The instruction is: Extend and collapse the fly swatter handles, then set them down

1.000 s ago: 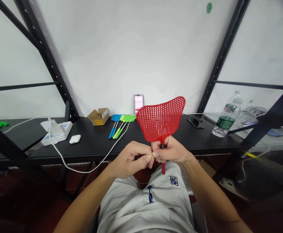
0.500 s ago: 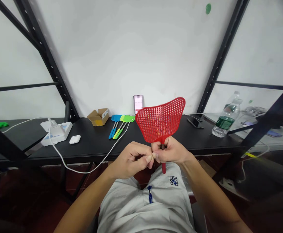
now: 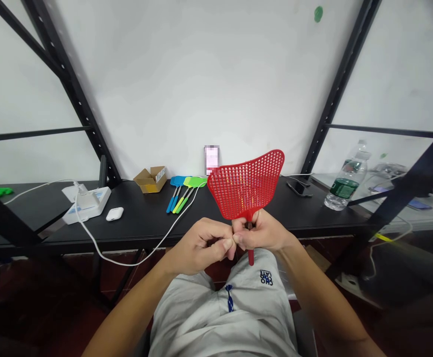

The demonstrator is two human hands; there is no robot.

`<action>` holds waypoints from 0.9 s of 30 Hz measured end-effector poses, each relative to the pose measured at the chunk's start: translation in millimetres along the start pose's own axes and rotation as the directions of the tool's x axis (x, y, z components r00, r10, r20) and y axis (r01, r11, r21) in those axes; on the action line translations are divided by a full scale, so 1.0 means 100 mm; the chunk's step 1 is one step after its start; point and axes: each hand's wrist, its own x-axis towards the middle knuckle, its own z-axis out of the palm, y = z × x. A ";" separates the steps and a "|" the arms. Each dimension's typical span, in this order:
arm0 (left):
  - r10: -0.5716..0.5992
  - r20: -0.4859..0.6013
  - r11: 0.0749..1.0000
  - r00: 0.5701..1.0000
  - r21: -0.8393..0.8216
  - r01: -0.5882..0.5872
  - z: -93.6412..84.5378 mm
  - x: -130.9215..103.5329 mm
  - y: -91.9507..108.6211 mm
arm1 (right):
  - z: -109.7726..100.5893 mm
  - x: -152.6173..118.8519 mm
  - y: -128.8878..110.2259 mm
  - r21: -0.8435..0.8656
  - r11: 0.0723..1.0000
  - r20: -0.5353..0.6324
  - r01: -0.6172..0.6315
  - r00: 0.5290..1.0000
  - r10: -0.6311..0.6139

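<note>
A red perforated fly swatter [image 3: 246,183] stands upright in front of me, its broad head above the table and its short handle pointing down over my lap. Wrapped round the swatter's handle just below the head is my right hand [image 3: 263,232]. The fingers of my left hand [image 3: 207,245] are closed in a pinch, touching the right thumb and fingertips beside the handle. Whatever may be between the left fingertips is too small or hidden to make out.
On the black table [image 3: 138,213] are a small open carton [image 3: 150,181], blue and green spatulas [image 3: 184,193], a white case [image 3: 114,213], a power strip [image 3: 88,204] with a white cable, a propped phone [image 3: 212,159], a dark phone [image 3: 298,188] and bottles [image 3: 345,186].
</note>
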 end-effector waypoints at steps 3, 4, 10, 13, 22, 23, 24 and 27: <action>-0.002 0.020 1.000 1.000 0.000 0.002 -0.01 0.00 0.02 | -0.02 -0.01 0.03 0.031 0.999 0.010 -0.015 1.000 0.014; -0.003 0.025 1.000 1.000 -0.001 0.003 -0.01 0.00 0.02 | -0.03 -0.01 0.04 0.041 0.999 0.013 -0.021 1.000 0.021; -0.017 0.038 0.999 0.999 -0.040 0.019 0.00 -0.01 -0.01 | -0.05 -0.02 0.04 0.054 0.998 -0.002 -0.022 1.000 0.022; -0.020 0.044 0.998 0.999 -0.058 0.023 0.00 -0.01 -0.02 | -0.06 -0.02 0.04 0.049 0.998 -0.006 -0.031 0.999 0.031; -0.180 -0.046 0.981 0.983 -0.088 0.176 -0.04 0.02 -0.17 | -0.04 0.09 0.07 0.294 0.955 -0.078 -0.039 0.995 0.065; -0.218 -0.084 0.975 0.972 -0.061 0.213 -0.05 0.04 -0.21 | -0.04 0.13 0.07 0.369 0.929 -0.126 -0.018 0.990 0.070; -0.252 -0.126 0.968 0.959 -0.016 0.252 -0.06 0.06 -0.24 | -0.04 0.17 0.07 0.437 0.900 -0.185 0.013 0.980 0.076; -0.343 -0.189 0.920 0.920 0.131 0.369 -0.08 0.12 -0.36 | -0.10 0.28 0.10 0.552 0.822 -0.384 0.142 0.918 0.099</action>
